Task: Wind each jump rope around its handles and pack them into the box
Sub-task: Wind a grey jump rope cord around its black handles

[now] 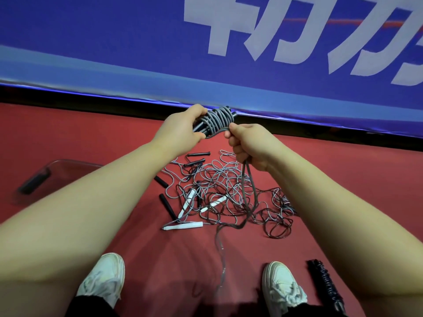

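Jump rope (216, 120): 1 grey rope is being held up at the far centre, its turns wrapping 2 black handles.
Left hand (183, 128): is gripping the handles' left end, fingers curled tight.
Right hand (249, 145): is pinching the rope's loose length, which is trailing down to the red floor (91, 133).
Pile (229, 195): tangled grey and dark ropes are lying below the hands, with at least 4 black and 3 white handles showing.
Box (68, 161): 1 clear box is sitting left, holding 1 dark bundle.
Wound rope (325, 280): 1 black bundle is lying near right.
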`<state>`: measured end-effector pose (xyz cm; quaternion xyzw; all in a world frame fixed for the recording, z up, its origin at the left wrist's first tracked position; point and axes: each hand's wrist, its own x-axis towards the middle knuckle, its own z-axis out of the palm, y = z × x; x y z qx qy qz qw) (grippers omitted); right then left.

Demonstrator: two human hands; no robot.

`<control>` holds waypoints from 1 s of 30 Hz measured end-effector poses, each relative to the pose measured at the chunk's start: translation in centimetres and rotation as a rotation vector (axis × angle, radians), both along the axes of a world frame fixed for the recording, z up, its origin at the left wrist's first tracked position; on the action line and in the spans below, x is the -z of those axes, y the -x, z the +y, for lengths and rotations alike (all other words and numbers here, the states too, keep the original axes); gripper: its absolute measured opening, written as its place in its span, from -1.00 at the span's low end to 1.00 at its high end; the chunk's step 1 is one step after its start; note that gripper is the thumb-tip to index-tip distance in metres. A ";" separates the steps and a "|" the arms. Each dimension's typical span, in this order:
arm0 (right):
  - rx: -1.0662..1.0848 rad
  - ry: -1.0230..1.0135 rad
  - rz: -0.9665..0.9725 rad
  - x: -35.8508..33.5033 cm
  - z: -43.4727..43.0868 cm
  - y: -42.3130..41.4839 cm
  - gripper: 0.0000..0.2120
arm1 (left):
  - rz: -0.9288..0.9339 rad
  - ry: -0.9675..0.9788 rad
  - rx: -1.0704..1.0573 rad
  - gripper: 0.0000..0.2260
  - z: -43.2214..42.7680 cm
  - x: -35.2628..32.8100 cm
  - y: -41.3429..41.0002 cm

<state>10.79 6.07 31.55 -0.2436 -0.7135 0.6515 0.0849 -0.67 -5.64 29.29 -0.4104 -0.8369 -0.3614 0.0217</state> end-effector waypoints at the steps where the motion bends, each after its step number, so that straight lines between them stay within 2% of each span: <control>1: 0.008 0.004 0.012 0.0 -0.1 0.0 -0.66 | -0.013 0.005 0.005 -0.52 0.1 0.0 -0.1; 5: -0.029 -0.076 -0.013 0.1 -0.3 0.2 -0.66 | 0.030 0.063 0.004 -0.47 0.6 0.4 -0.2; 9: -0.108 -0.124 -0.129 -0.1 0.2 0.0 -0.65 | 0.169 0.240 0.017 -0.46 0.6 0.7 -0.4; 14: -0.265 0.170 -0.360 -0.9 1.7 -0.9 -0.77 | 0.331 0.440 0.117 -0.47 0.2 1.4 -1.2; 15: -0.271 0.105 -0.388 -0.9 1.9 -1.2 -0.79 | 0.335 0.447 0.124 -0.48 0.3 1.4 -1.4; 16: -0.274 -0.083 -0.412 -0.9 2.0 -1.4 -0.81 | 0.324 0.441 0.133 -0.51 0.3 1.4 -1.7; 19: -0.365 -1.038 -0.458 -1.3 1.9 -1.9 -0.79 | 0.318 0.451 0.184 -0.64 0.7 1.5 -2.8; 20: -0.417 -1.255 -0.449 -1.5 1.7 -2.0 -0.78 | 0.334 0.480 0.204 -0.66 0.9 1.6 -3.1; 21: -0.430 -1.378 -0.441 -1.8 1.5 -2.2 -0.79 | 0.352 0.507 0.223 -0.67 1.1 1.7 -3.5; 26: -0.321 -1.646 -0.363 -1.8 2.5 -2.8 -0.69 | 0.262 0.527 0.332 -0.67 1.5 2.2 -4.4; 28: -0.351 -1.601 -0.344 -1.4 3.5 -2.9 -0.65 | 0.190 0.504 0.398 -0.69 1.4 2.3 -4.3; 30: -0.391 -1.454 -0.341 -0.8 4.7 -3.0 -0.67 | 0.108 0.478 0.470 -0.66 1.2 2.2 -4.4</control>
